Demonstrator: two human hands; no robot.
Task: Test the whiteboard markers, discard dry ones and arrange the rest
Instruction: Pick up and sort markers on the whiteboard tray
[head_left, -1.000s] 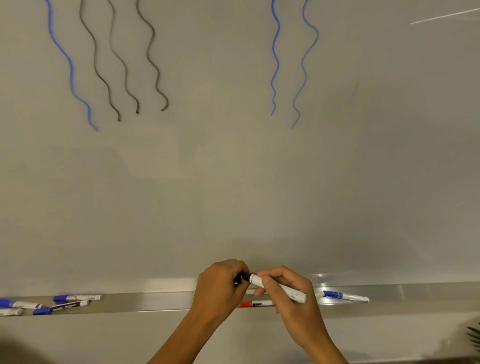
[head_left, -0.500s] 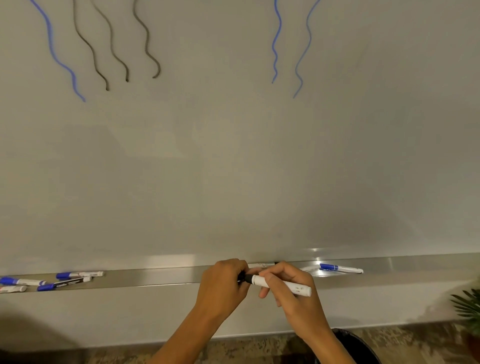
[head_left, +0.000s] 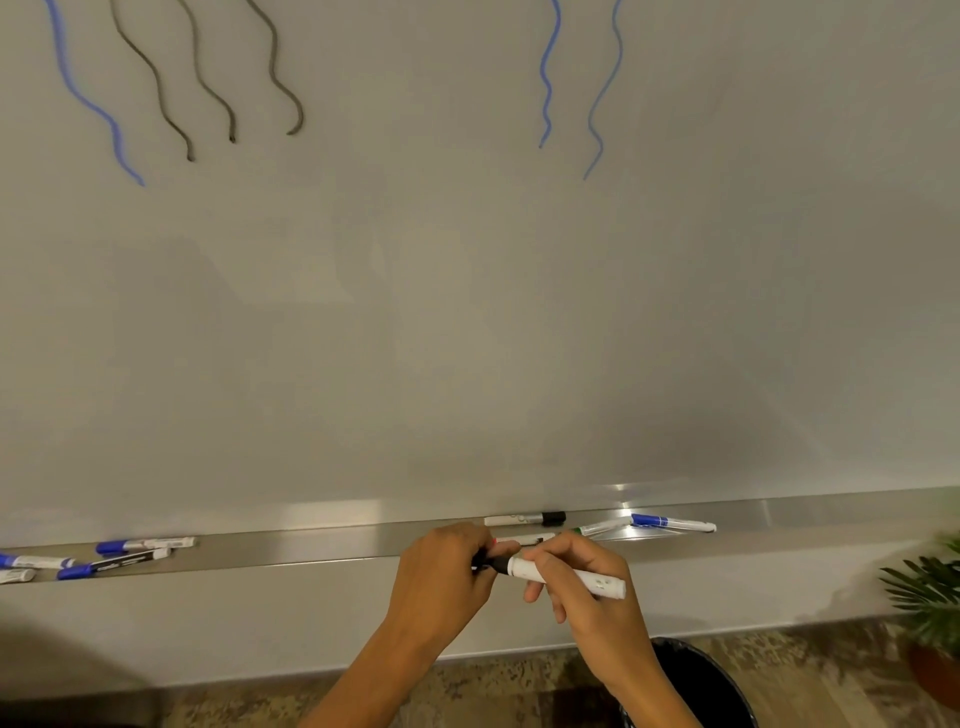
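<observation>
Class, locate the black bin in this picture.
In the head view the black bin stands on the floor at bottom right, below the right hand and left of the potted plant.

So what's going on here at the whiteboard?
A person holds a black whiteboard marker in front of the marker tray. The right hand grips the white barrel and the left hand grips the cap end. More markers lie along the tray, blue and dark squiggles mark the whiteboard, and a black bin stands below.
</observation>
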